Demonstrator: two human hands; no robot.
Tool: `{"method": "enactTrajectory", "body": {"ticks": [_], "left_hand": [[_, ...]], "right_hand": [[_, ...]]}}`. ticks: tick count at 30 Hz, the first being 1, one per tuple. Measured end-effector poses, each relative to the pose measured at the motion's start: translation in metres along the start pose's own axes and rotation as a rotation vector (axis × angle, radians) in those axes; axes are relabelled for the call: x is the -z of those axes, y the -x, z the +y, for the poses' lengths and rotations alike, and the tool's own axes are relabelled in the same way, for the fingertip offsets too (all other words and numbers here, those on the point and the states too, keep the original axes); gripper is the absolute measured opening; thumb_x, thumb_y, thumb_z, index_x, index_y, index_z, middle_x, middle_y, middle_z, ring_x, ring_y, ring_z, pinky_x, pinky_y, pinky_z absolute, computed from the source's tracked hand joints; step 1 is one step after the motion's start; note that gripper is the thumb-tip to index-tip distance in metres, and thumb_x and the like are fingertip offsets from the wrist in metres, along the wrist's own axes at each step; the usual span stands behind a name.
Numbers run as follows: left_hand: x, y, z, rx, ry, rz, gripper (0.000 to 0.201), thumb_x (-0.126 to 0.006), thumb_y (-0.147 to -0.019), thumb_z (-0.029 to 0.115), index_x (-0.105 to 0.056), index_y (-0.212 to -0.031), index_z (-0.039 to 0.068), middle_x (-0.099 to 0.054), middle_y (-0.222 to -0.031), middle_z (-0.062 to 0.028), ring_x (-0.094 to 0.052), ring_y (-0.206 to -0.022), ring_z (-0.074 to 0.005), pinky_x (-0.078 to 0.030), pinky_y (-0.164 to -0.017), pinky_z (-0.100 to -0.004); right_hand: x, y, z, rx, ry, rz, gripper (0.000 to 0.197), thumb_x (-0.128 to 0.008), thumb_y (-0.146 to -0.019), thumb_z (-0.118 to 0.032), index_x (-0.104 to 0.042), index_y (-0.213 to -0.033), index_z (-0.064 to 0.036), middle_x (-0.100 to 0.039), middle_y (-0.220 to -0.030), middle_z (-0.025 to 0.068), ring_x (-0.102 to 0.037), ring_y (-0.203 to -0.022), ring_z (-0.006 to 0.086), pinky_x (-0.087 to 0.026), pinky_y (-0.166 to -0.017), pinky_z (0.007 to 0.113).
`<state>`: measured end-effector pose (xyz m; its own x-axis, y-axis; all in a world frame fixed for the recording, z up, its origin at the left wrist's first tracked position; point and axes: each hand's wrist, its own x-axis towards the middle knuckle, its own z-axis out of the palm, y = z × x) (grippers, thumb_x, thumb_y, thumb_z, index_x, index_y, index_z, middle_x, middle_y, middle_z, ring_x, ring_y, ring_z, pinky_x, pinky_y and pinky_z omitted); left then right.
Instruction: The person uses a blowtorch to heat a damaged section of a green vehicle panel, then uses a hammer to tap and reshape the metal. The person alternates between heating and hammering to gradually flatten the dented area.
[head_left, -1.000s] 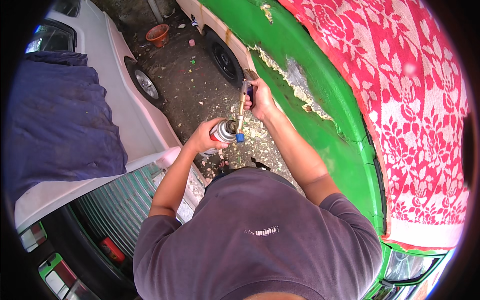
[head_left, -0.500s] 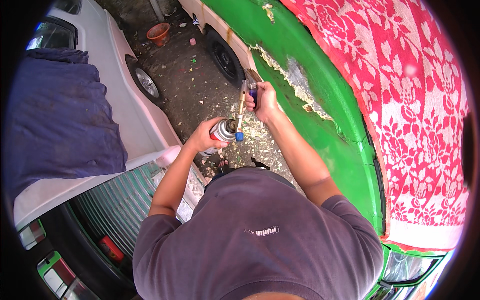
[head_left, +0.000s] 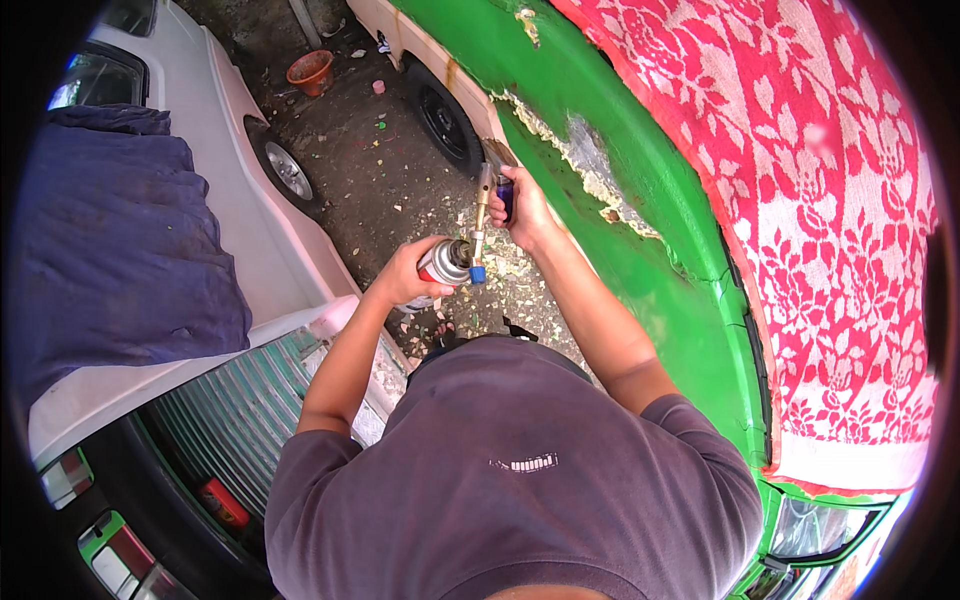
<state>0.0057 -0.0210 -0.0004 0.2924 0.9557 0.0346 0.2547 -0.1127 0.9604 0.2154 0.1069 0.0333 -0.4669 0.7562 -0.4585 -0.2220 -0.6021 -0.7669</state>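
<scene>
My left hand is wrapped around a gas canister, which lies tilted with its silver top pointing right. A blow torch head is fixed to it, with a brass tube reaching away from me and a blue knob at its near end. Close beside the tube's far tip, my right hand grips a dark purple lighter. No flame shows at the nozzle. To the right, a green car panel has a stripped patch with ragged, peeling edges.
A white vehicle draped with a dark blue cloth stands on the left. Red-and-white patterned fabric covers the green car's upper side. Pale flakes litter the ground, and an orange pot sits farther off beyond the wheels.
The view has shifted slightly, so the surroundings sit a little farther left. My right hand has moved very slightly; both hands keep their hold.
</scene>
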Motion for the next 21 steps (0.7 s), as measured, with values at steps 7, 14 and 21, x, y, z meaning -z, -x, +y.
{"method": "enactTrajectory", "body": {"ticks": [7,14,21], "left_hand": [[-0.001,0.002,0.006,0.004,0.031,0.001,0.077,-0.086,-0.058,0.034,-0.059,-0.121,-0.001,-0.070,-0.100,-0.0100,-0.067,-0.091,-0.0177,-0.051,-0.087,-0.0322],[0.000,0.006,0.001,0.009,0.066,0.008,0.076,-0.086,-0.059,0.035,-0.059,-0.121,-0.001,-0.070,-0.099,-0.0094,-0.067,-0.091,-0.0168,-0.051,-0.086,-0.0320],[0.000,0.006,0.001,0.010,0.060,0.013,0.077,-0.086,-0.059,0.036,-0.059,-0.121,-0.001,-0.070,-0.099,-0.0089,-0.066,-0.090,-0.0164,-0.051,-0.086,-0.0320]], "right_hand": [[-0.017,-0.004,-0.010,-0.071,-0.199,0.027,0.039,-0.041,-0.088,-0.042,-0.044,-0.065,-0.0107,-0.040,-0.053,0.0010,-0.035,-0.044,0.0128,-0.029,-0.044,0.031],[-0.024,-0.002,-0.014,-0.020,-0.111,-0.048,0.039,-0.035,-0.088,-0.041,-0.045,-0.067,-0.0096,-0.042,-0.054,0.0012,-0.037,-0.045,0.0130,-0.030,-0.045,0.030],[-0.026,-0.002,-0.012,-0.031,-0.069,-0.071,0.039,-0.036,-0.088,-0.042,-0.046,-0.068,-0.0097,-0.042,-0.054,0.0000,-0.036,-0.045,0.0128,-0.029,-0.043,0.029]]}}
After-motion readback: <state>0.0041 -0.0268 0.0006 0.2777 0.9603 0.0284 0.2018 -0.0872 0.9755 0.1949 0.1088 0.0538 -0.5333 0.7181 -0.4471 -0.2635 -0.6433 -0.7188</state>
